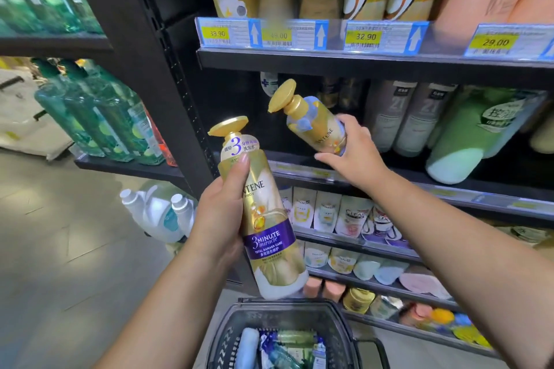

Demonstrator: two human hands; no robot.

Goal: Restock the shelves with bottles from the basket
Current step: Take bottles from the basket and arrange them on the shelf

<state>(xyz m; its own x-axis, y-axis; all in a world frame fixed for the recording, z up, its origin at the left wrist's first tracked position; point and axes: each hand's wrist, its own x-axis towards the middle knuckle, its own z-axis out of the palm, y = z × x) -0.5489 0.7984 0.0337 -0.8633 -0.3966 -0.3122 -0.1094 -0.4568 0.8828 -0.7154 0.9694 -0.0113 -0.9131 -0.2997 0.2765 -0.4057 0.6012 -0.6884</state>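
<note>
Gold bottle [314,126], gripped by the right hand [356,156], tilts cap up-left just before the shelf [449,191] gap, seemingly not yet resting; left hand [218,219] grips a second bottle [266,219] farther from that shelf.

Mount: one wide-angle camera on the person's head; straight lines bow toward the frame edges.
Facing: forward and down, turned toward the shelving unit [359,64] filling the right and far part of the scene.
Height: about level with the price tags [365,36]; lower shelves are seen from above, and the basket [284,305] almost straight down at the near edge.
Nearness: close; both forearms enter from the near edge. The left hand [218,219] holds the near gold bottle [263,219] mid-frame, and the right hand [356,156], farther in, grips the far gold bottle [314,126] at the middle shelf.
Left side: floor [75,234] and green bottles [99,117] on a neighbouring rack, blurred.
</note>
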